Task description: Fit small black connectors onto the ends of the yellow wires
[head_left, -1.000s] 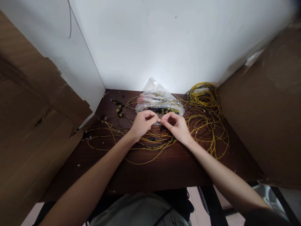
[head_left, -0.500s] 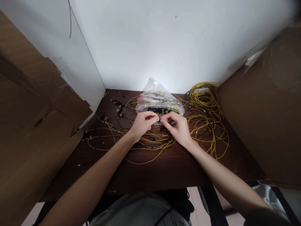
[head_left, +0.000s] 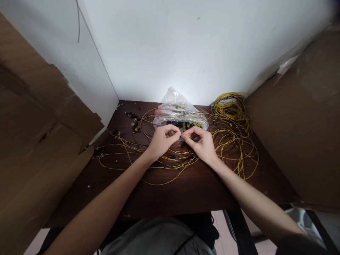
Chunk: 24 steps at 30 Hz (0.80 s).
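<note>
My left hand [head_left: 165, 140] and my right hand [head_left: 202, 143] meet fingertip to fingertip above the middle of the table, each closed in a pinch. A short bit of thin yellow wire [head_left: 183, 134] shows at the fingertips of my right hand, which grips it. Whatever my left thumb and forefinger hold is too small and covered to name. Right behind my hands lies a clear plastic bag [head_left: 174, 101] with small black and yellow connectors [head_left: 195, 125] at its near side. Loose yellow and black wires [head_left: 170, 165] spread beneath my wrists.
A thick coil of yellow wire [head_left: 230, 106] sits at the back right, with looser loops [head_left: 240, 150] nearer. Several black and yellow connectors [head_left: 135, 124] lie on the brown table [head_left: 186, 198] at left. Cardboard [head_left: 39, 124] flanks the left, more cardboard [head_left: 300, 124] the right; a white wall [head_left: 186, 49] stands behind.
My fingertips have shifted very slightly against each other, and a little more yellow wire shows between them. Everything on the table stays where it was.
</note>
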Available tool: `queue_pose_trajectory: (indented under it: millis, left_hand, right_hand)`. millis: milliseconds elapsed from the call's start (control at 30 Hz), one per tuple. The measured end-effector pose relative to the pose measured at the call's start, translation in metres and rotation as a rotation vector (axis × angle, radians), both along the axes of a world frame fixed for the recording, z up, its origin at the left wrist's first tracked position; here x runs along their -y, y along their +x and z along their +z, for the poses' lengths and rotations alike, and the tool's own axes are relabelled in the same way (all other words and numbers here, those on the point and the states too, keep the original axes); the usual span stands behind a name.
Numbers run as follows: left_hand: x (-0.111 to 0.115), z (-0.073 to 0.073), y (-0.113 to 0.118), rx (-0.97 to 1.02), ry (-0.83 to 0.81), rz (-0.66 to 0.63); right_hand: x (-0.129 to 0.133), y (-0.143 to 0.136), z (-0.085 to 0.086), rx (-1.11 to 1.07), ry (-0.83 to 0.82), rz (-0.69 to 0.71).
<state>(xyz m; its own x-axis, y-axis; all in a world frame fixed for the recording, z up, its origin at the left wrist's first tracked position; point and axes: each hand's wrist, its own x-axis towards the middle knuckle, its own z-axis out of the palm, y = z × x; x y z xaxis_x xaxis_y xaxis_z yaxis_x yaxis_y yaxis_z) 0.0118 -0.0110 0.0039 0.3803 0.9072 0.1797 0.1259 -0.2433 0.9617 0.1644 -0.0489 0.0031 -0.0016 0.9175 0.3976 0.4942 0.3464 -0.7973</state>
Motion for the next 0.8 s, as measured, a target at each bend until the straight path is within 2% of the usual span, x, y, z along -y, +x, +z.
queue_pose_trajectory:
  millis: [267,500,600,800]
  left_hand:
    - [0.003,0.0026,-0.0004,-0.065,0.229,-0.012]
    - [0.0041,0.0046,-0.0016,-0.089,0.288,-0.021]
    - [0.0025,0.0019,-0.0021,-0.088,0.272,-0.004]
    - [-0.0014,-0.0025,-0.0015,-0.109,0.2,0.029]
  right_hand:
    - [-0.0011,0.0014,-0.0018,-0.232,-0.128,0.033]
    - [-0.0023,-0.0037,-0.0035,-0.394,-0.223,0.035]
    - [-0.0034,-0.0033,-0.0046,-0.38,-0.235,0.037]
    - [-0.0042,-0.0004,-0.0036,-0.248,-0.135,0.104]
